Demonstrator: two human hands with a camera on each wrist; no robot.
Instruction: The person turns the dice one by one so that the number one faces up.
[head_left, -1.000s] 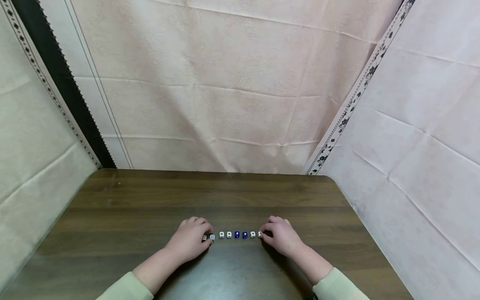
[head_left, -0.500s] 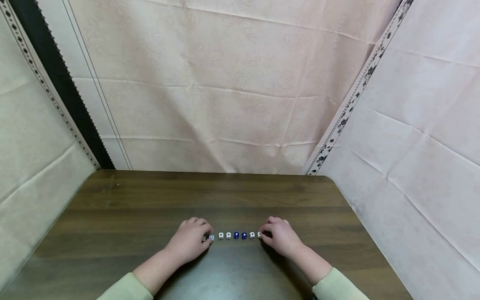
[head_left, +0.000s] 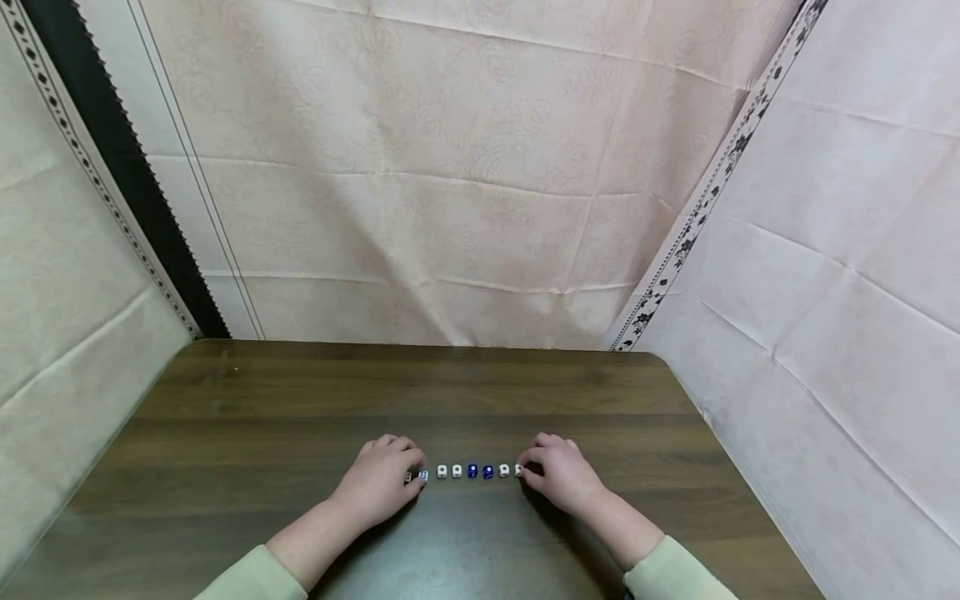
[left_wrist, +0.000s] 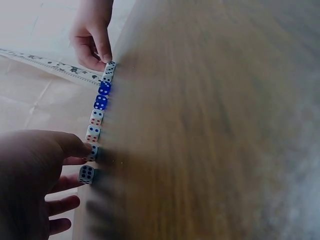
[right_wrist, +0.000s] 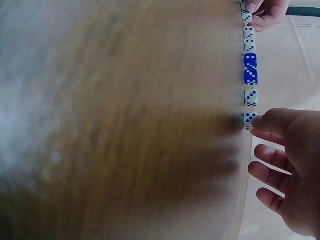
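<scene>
Several small dice stand in one row across the wooden table, all white except two blue dice [right_wrist: 251, 76] near the middle. My left hand [head_left: 381, 479] pinches a white die [left_wrist: 92, 154], second from the row's left end, between thumb and index finger. Beside it, by the other fingers of that hand, stands the leftmost white die [left_wrist: 86, 174] with dark pips. My right hand [head_left: 561, 472] holds the rightmost white die [right_wrist: 248, 121] between thumb and index finger, its other fingers spread apart. Two white dice [head_left: 449, 472] sit between the left hand and the blue pair; another white die [right_wrist: 251, 98] stands between that pair and the right hand.
The brown wooden table [head_left: 420, 383] has rounded far corners. Pale cloth [head_left: 450, 208] hangs behind it, and more light cloth [head_left: 840, 250] hangs along the right side. A black strip [head_left: 142, 175] runs down the cloth at the left.
</scene>
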